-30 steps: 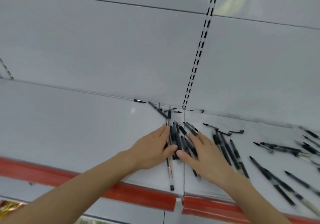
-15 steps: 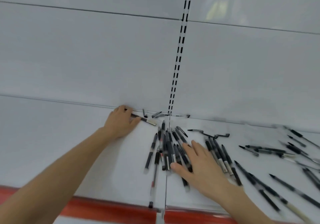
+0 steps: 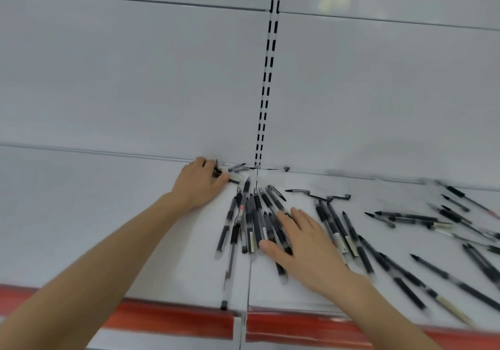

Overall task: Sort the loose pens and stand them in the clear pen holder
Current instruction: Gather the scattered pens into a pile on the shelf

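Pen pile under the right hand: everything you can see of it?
The pen pile is a loose fan of a dozen or so slim pens, black grips and caps, clear or dark barrels, some with pale labels. They lie flat on the white shelf, far ends converging near the back wall, straddling the panel seam; an outlying pen reaches the red front edge. The right hand rests flat on its right side, fingers straight. The left hand grips a stray pen behind it. Blur hides finer detail.

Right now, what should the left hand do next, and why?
Probably drag the stray pen that the left hand pinches by the back wall forward into the bunch under the flat right hand: many loose pens lie scattered, so gathering looks unfinished.
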The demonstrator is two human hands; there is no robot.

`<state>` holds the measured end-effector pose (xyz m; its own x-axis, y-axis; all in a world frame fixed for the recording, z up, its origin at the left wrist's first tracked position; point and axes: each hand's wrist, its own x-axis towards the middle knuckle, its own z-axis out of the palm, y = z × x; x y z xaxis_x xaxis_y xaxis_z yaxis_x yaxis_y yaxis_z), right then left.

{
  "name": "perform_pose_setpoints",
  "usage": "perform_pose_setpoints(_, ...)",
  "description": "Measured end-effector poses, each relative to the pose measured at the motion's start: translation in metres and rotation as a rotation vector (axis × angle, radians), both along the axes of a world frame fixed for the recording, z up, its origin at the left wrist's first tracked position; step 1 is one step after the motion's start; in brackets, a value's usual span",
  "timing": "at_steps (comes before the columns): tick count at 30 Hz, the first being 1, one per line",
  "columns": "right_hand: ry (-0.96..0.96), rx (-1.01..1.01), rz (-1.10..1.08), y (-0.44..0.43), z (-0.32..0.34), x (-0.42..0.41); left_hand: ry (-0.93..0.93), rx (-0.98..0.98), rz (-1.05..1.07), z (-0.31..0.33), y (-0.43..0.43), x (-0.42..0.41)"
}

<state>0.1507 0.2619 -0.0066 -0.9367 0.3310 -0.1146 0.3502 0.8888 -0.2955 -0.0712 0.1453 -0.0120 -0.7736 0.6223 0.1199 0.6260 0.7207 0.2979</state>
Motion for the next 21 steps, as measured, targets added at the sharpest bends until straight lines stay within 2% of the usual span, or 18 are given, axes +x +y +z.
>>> perform_pose_setpoints(10, 0.073, -0.018, -0.024, 0.006, 0.007, 0.009, -0.144, 0.041, -0.247, 0.006, -0.018, 0.077)
perform_pose_setpoints(13, 0.089, 0.088, -0.130, 0.024, 0.012, 0.024, -0.002, -0.145, -0.255, 0.006, -0.030, 0.087)
perform_pose_setpoints(15, 0.017, 0.130, -0.233, 0.038, 0.010, 0.033, -0.006, -0.238, -0.247, 0.004, -0.031, 0.093)
perform_pose_setpoints(18, -0.040, 0.090, -0.281, 0.044, 0.000, 0.038, -0.059, -0.200, -0.282, 0.002, -0.016, 0.104)
perform_pose_setpoints(21, -0.004, 0.053, -0.248, 0.044, -0.006, 0.034, -0.044, -0.112, -0.319, -0.002, 0.013, 0.113)
